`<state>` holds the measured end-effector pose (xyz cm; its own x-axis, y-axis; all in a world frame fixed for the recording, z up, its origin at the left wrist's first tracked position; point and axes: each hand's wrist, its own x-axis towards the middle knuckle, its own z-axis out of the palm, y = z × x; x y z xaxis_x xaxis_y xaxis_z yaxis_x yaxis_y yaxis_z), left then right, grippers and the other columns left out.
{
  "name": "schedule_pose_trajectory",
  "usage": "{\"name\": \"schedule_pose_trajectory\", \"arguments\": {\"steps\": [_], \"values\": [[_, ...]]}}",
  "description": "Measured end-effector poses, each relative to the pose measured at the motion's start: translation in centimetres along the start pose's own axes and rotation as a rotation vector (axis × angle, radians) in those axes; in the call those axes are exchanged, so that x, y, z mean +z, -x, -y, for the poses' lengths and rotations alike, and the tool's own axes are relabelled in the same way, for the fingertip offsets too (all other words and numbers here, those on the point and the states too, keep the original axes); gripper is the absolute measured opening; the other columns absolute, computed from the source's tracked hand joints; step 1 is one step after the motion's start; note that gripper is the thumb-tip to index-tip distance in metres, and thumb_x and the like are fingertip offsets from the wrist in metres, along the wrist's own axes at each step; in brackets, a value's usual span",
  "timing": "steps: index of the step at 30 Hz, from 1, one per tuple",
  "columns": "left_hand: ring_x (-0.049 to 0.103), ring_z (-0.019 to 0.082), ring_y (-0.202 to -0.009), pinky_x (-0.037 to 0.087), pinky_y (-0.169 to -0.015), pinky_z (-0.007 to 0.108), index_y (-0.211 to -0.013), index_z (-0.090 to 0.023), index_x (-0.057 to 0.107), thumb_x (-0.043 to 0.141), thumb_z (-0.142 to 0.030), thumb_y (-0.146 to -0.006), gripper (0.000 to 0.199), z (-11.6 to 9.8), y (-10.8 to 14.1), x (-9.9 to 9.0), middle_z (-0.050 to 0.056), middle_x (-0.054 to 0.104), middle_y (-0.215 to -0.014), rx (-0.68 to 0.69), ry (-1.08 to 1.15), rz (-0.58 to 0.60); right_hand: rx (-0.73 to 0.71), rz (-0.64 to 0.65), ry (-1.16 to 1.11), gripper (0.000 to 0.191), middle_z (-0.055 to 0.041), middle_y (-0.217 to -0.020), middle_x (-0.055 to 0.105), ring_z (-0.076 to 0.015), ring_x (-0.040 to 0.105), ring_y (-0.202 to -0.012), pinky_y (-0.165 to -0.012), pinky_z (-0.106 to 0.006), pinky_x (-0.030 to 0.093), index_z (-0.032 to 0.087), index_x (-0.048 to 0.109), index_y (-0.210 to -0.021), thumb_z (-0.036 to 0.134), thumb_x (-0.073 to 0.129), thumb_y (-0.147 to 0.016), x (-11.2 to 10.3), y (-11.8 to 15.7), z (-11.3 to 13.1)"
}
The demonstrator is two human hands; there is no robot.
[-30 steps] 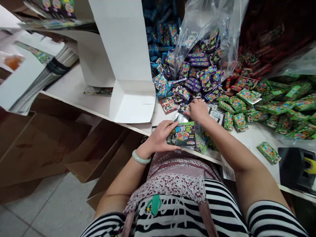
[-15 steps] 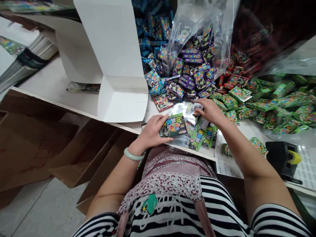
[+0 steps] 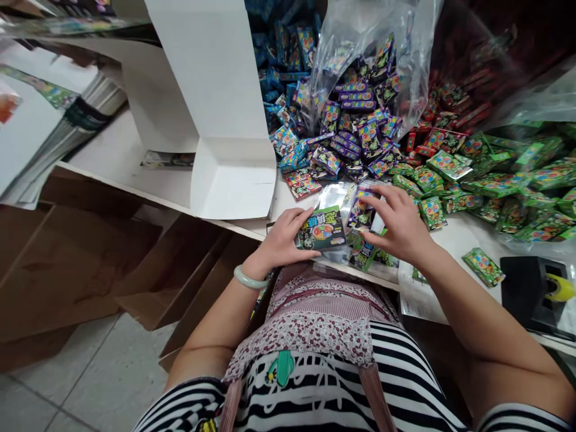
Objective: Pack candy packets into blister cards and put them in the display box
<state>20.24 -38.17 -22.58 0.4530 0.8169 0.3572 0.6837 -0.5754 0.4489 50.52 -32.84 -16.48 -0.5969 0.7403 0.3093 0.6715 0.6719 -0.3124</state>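
Purple packet [image 3: 360,213] pinched, box [image 3: 323,229] held.
Box is gripped by the left hand [image 3: 285,237]; just right of that hand, over the bench [image 3: 461,231], packet is pinched between the right hand's [image 3: 398,223] thumb and fingers. Packet handling appears underway; steady holding seems called for.

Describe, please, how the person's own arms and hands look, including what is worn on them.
The left hand and the right hand wear no gloves. A smooth, pale green bangle circles the left wrist; the right wrist shows no bracelet. Short sleeves with black and white stripes leave both forearms bare.
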Motion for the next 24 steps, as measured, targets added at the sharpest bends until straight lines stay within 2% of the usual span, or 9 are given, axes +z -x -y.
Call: {"name": "schedule_pose_trajectory", "arguments": {"steps": [4,7,9,11,15,17,21,22,24], "values": [[0.053,0.034,-0.118,0.049,-0.101,0.053,-0.156,-0.020,0.028,0.073,-0.068,-0.073,0.105,-0.3,-0.1,-0.1,0.018,0.051,-0.129,0.028,-0.036,-0.032,-0.104,0.185,0.072,0.053,-0.0163,-0.141,0.056,-0.0386,0.050,-0.124,-0.101,-0.058,0.044,0.022,0.058,-0.132,0.034,0.069,-0.081,-1.1,0.4,1.2],[0.054,0.034,-0.117,0.049,-0.100,0.053,-0.156,-0.019,0.027,0.072,-0.068,-0.074,0.106,-0.5,-0.1,0.1,0.019,0.052,-0.128,0.085,-0.041,-0.013,-0.203,0.301,0.022,0.053,-0.0159,-0.141,0.056,-0.0377,0.053,-0.123,-0.100,-0.058,0.046,0.023,0.059,-0.131,0.033,0.071,-0.080,-1.0,0.5,1.2],[0.053,0.035,-0.118,0.049,-0.100,0.053,-0.156,-0.019,0.027,0.072,-0.069,-0.074,0.106,-0.7,-0.1,0.3,0.019,0.052,-0.129,0.112,-0.023,0.005,-0.241,0.333,-0.045,0.054,-0.0161,-0.140,0.056,-0.0369,0.053,-0.124,-0.101,-0.058,0.046,0.023,0.058,-0.133,0.032,0.071,-0.081,-0.8,0.3,1.0],[0.053,0.035,-0.119,0.049,-0.100,0.053,-0.156,-0.020,0.027,0.072,-0.070,-0.073,0.107,-0.9,-0.1,0.4,0.019,0.052,-0.129,0.100,0.010,0.008,-0.239,0.323,-0.150,0.059,-0.0174,-0.142,0.053,-0.0352,0.050,-0.130,-0.105,-0.056,0.046,0.023,0.052,-0.137,0.036,0.071,-0.083,-0.7,0.0,0.8],[0.053,0.033,-0.119,0.049,-0.100,0.053,-0.156,-0.022,0.028,0.073,-0.068,-0.073,0.105,-1.1,-0.1,0.2,0.017,0.052,-0.129,0.013,0.033,-0.019,-0.153,0.218,-0.309,0.080,-0.0199,-0.142,0.049,-0.0354,0.046,-0.135,-0.109,-0.056,0.043,0.022,0.042,-0.144,0.056,0.073,-0.079,-0.3,-0.3,1.1],[0.053,0.033,-0.119,0.049,-0.101,0.053,-0.155,-0.022,0.029,0.074,-0.066,-0.073,0.104,-1.0,-0.1,0.2,0.017,0.051,-0.129,-0.019,0.012,-0.046,-0.099,0.195,-0.287,0.073,-0.0179,-0.137,0.055,-0.0369,0.047,-0.133,-0.110,-0.061,0.039,0.024,0.046,-0.142,0.060,0.068,-0.082,0.1,0.0,1.7],[0.053,0.034,-0.119,0.049,-0.101,0.054,-0.155,-0.021,0.030,0.074,-0.067,-0.072,0.104,-0.8,0.1,0.2,0.017,0.052,-0.129,-0.030,0.014,-0.070,-0.078,0.227,-0.310,0.047,-0.0116,-0.138,0.060,-0.0343,0.038,-0.144,-0.117,-0.067,0.024,0.028,0.051,-0.139,0.050,0.049,-0.097,1.2,0.2,2.5],[0.053,0.034,-0.119,0.049,-0.101,0.054,-0.155,-0.021,0.030,0.074,-0.067,-0.072,0.105,-0.8,0.2,0.1,0.017,0.052,-0.129,-0.035,0.020,-0.079,-0.077,0.213,-0.356,0.044,-0.0098,-0.134,0.064,-0.0327,0.038,-0.145,-0.117,-0.066,0.023,0.029,0.053,-0.137,0.048,0.046,-0.099,1.4,-0.2,2.3],[0.053,0.034,-0.119,0.049,-0.101,0.054,-0.154,-0.020,0.030,0.074,-0.067,-0.072,0.105,-0.8,0.6,-0.4,0.018,0.052,-0.129,-0.057,0.022,-0.105,-0.015,0.113,-0.457,0.038,-0.0072,-0.117,0.072,-0.0291,0.050,-0.136,-0.114,-0.061,0.032,0.030,0.059,-0.131,0.044,0.041,-0.101,1.9,-2.0,1.7]]}}
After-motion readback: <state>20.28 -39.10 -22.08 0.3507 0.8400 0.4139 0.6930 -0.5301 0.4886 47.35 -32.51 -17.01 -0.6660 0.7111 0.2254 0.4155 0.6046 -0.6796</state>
